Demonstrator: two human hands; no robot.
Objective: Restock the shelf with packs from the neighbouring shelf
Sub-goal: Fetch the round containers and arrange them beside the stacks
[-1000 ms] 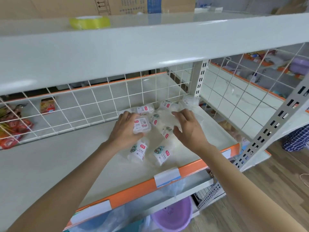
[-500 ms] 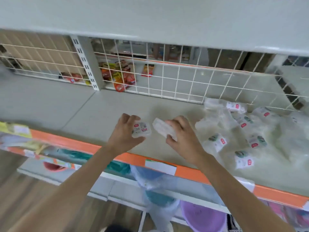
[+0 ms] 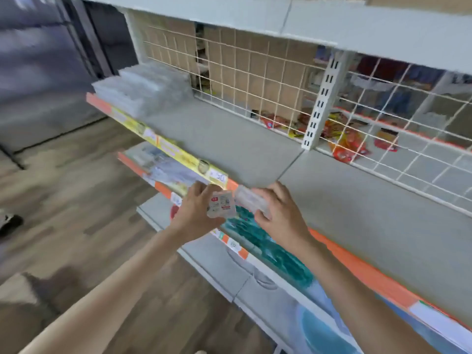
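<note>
1. My left hand (image 3: pixel 195 213): grip curled round a small clear pack with a red-and-white label (image 3: pixel 220 204), held at the near orange edge of the grey shelf (image 3: pixel 229 141).
2. My right hand (image 3: pixel 282 215): grip pinching a second clear pack (image 3: pixel 251 199), just right of the first.
3. Stack of clear packs (image 3: pixel 143 90) sits far left on the shelf.

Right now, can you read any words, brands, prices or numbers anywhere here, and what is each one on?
Nothing reads cleanly.
White price tag on the shelf's front edge strip: handwritten digits, perhaps "380", too blurred to confirm.
Pack in the left hand: red-and-white label with a code square, print too small.
Pack in the right hand: no readable print.
Yellow strip, lower tags, snack packets behind the mesh: blurred.
</note>
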